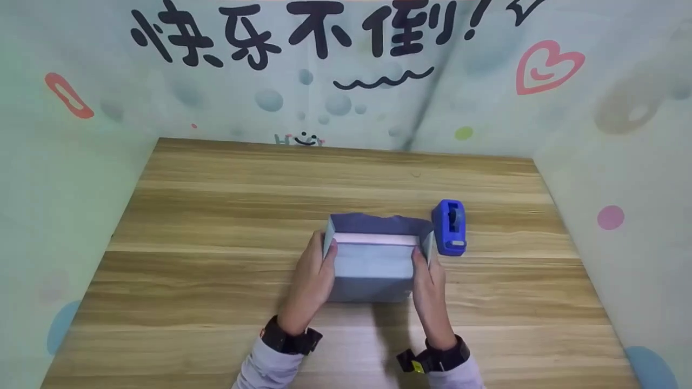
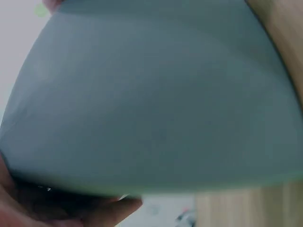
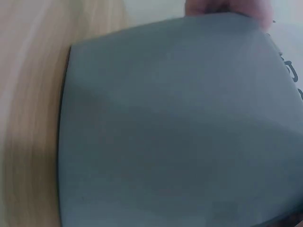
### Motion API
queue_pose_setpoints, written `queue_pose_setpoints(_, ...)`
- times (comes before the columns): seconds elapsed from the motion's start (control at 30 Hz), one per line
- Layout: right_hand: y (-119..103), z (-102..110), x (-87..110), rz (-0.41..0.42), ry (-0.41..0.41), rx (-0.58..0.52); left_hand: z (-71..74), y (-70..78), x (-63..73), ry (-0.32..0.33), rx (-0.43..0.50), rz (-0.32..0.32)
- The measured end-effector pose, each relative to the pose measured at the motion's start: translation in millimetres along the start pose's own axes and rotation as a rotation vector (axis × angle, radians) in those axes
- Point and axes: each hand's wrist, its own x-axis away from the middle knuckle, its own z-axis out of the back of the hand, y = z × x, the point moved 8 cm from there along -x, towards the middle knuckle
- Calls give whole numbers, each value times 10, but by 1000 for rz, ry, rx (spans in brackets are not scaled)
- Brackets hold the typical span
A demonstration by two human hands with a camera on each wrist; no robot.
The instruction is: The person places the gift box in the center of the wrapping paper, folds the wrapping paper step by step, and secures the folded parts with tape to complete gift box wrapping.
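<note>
Between my two hands stands a box in pale blue wrapping paper (image 1: 373, 289), near the middle of the table. Its paper end rises past the box as a collar, with a wavy-edged far flap (image 1: 378, 222) upright and a whitish strip (image 1: 376, 239) showing inside. My left hand (image 1: 313, 275) grips the left side, thumb at the top edge. The right side is gripped by my right hand (image 1: 431, 292), thumb likewise near the top. Both wrist views are mostly filled by the paper's smooth blue-grey face (image 2: 151, 104). Fingers behind the sides are largely hidden in the head view.
Close to the box's right side stands a blue tape dispenser (image 1: 450, 228). The wood-grain table (image 1: 216, 216) extends around the box. Printed light-coloured walls (image 1: 346, 119) enclose the table at the back and sides.
</note>
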Motion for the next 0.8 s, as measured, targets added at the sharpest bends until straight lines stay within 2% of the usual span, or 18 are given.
queue_pose_setpoints(0.2,-151,50,2,157,30,335,54,146,20,23,-322,-79)
queue_pose_setpoints(0.37,-265,25,-1,261,1,577,37,203,22,-31,-425,-137)
queue_pose_setpoints(0.47,-309,-4,-12,305,-42,684,17,207,-2,-86,-428,-163)
queue_pose_setpoints(0.6,-337,-33,-24,358,-107,763,-17,182,-34,-169,-368,-180)
queue_pose_setpoints(0.7,-332,-53,-37,376,-173,752,-51,150,-52,-236,-283,-185)
queue_pose_setpoints(0.8,-300,-61,-59,351,-247,707,-86,108,-72,-286,-204,-170)
